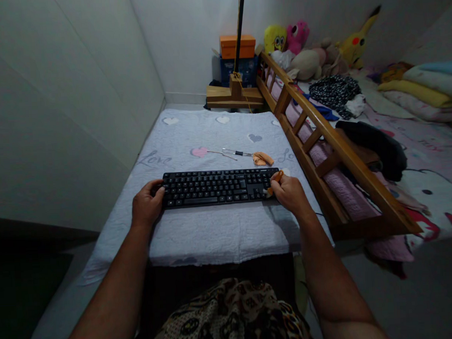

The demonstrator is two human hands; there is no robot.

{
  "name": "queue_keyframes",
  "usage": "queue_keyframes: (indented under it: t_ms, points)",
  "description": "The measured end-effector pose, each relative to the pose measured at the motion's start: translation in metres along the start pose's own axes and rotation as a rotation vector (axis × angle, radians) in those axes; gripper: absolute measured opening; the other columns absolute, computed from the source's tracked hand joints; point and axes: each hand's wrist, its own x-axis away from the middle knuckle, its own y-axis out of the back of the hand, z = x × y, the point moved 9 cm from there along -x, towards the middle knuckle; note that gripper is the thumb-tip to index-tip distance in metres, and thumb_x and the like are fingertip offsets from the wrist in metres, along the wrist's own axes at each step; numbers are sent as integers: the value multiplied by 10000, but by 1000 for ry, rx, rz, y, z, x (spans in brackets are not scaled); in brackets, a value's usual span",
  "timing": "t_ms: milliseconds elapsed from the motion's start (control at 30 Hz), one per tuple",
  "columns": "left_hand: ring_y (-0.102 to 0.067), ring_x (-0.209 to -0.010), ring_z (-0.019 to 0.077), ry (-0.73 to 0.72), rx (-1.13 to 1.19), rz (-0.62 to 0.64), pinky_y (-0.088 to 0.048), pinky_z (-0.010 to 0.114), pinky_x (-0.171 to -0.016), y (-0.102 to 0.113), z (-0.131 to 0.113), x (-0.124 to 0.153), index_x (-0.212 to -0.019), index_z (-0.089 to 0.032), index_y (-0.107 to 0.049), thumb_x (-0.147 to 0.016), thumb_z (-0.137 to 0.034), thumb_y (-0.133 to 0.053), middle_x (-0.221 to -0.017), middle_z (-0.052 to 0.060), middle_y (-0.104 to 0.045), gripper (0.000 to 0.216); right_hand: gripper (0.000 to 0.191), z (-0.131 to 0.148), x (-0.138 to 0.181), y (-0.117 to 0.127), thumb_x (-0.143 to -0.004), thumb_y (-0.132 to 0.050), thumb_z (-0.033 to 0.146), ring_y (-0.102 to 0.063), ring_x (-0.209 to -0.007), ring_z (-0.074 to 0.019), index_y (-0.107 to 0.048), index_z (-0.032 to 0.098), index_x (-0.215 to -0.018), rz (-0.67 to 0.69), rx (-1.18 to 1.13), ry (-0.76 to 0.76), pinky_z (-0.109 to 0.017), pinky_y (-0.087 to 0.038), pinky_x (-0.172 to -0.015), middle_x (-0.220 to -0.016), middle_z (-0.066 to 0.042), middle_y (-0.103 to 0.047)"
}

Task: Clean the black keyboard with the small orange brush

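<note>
A black keyboard (204,187) lies across the cloth-covered table. My left hand (147,203) grips its left end, with the thumb on the top edge near the keys. At the right end, my right hand (289,191) is closed around a small orange brush (271,191). The brush's pale bristle tip is over the number keys; whether it touches them I cannot tell. Behind the keyboard lies a crumpled orange cloth (263,159). To its left are a thin metal tool with a dark grip (239,153) and a slim pale stick (222,153).
A pale heart-patterned cloth (228,229) covers the table. Close on the right runs a wooden bed rail (314,133), with clothes and plush toys (298,34) on the bed beyond. An orange box (237,46) and a wooden stand (233,93) are behind the table. A pale wall is on the left.
</note>
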Motion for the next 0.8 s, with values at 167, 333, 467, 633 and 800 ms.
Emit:
queue_keyframes:
  t_ms: [167, 333, 467, 633, 800]
  points:
    - [-758, -1077, 274, -6, 3, -7, -582, 409, -1051, 1, -1, 0, -1153, -223, -762, -848, -395, -626, -1137, 72, -807, 375, 335, 4, 5, 8, -950, -472, 385, -661, -645, -232, -682, 216, -750, 16, -49, -16, -324, -404, -635, -666, -81, -709]
    - [-756, -1072, 267, -16, -14, -2, -579, 399, -1032, -1, 2, -1, -1193, -218, -763, -863, -424, -616, -1157, 73, -810, 416, 334, 4, 7, 11, -946, -474, 377, -704, -746, -249, -737, 187, -866, -41, -51, -27, -322, -447, -698, -779, -111, -762]
    - [-755, -1070, 268, -31, -18, -6, -580, 399, -1026, 0, 3, -2, -1188, -219, -768, -857, -420, -619, -1155, 73, -810, 415, 300, -3, 10, 9, -915, -499, 363, -634, -635, -214, -617, 228, -674, 8, -46, -63, -316, -402, -637, -651, -74, -681]
    - [-755, -1058, 267, -25, -5, -9, -581, 395, -1021, -1, 3, -2, -1202, -212, -766, -845, -432, -616, -1136, 74, -807, 445, 287, 4, 12, 16, -929, -478, 394, -658, -664, -219, -670, 219, -807, -75, -193, -36, -310, -443, -659, -674, -50, -677]
    - [-753, -1058, 269, -26, 4, -10, -580, 395, -1019, -1, 3, -2, -1199, -207, -762, -837, -443, -614, -1134, 76, -804, 457, 321, 13, 14, 9, -955, -464, 445, -664, -655, -220, -684, 215, -907, -145, -267, -20, -314, -470, -668, -688, -42, -683]
